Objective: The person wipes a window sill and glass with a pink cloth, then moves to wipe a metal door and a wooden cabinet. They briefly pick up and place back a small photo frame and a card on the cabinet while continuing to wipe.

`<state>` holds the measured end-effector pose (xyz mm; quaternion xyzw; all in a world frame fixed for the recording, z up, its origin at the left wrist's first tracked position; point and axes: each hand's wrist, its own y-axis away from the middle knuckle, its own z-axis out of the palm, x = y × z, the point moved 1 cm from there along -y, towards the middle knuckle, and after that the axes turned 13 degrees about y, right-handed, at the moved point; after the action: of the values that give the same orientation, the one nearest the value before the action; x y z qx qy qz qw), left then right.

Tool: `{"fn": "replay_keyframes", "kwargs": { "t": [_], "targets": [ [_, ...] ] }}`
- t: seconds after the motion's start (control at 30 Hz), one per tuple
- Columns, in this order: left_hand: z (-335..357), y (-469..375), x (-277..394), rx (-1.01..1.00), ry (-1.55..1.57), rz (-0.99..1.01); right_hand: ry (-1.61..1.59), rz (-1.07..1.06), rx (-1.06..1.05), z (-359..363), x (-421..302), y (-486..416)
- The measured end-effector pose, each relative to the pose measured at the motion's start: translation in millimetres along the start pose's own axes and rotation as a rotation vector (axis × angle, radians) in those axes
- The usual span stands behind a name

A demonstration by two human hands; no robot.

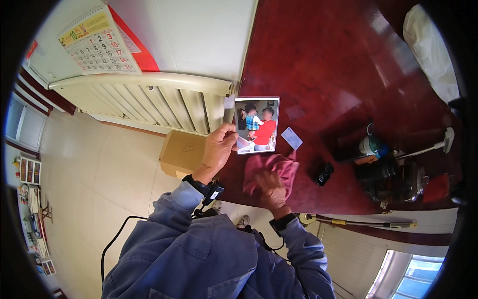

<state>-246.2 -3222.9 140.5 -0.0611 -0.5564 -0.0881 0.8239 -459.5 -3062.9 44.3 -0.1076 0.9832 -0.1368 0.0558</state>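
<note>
My left hand (221, 146) pinches the left edge of a photo print (266, 136) between thumb and fingers. The picture on it shows two people, one in red carrying a smaller one in a blue checked vest. Below the photo's lower edge, a crumpled dark pink cloth (287, 164) lies on the glossy red-brown tabletop (310, 67). My right hand (273, 190) is over this cloth and blurred by motion, so its grip on the fabric is unclear. Just right of the photo rests a pale card (292, 138) bearing writing.
Right of the cloth sits a small black object (324, 174). Beyond it stand a bottle (371, 145) and a glass jar (407, 183). A white plastic bag (425, 48) is at the far right. A radiator (149, 97) and a cardboard box (183, 153) flank the table's left side.
</note>
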Motion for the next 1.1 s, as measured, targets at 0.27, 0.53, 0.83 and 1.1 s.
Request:
{"fn": "replay_keyframes", "kwargs": {
  "t": [0.27, 0.53, 0.83, 1.1],
  "targets": [
    [4, -38, -56, 0.068, -0.139, 0.011, 0.037, 0.095, -0.018, -34, 43, 32],
    [-5, -88, -104, 0.189, -0.165, 0.041, -0.019, 0.018, -0.036, -23, 8, 18],
    [-14, -107, -128, 0.315, -0.003, 0.229, -0.014, 0.131, -0.045, -37, 14, 32],
    [-35, -94, -141, 0.352, -0.267, 0.198, 0.015, 0.094, -0.056, -46, 11, 50]
  ]
}}
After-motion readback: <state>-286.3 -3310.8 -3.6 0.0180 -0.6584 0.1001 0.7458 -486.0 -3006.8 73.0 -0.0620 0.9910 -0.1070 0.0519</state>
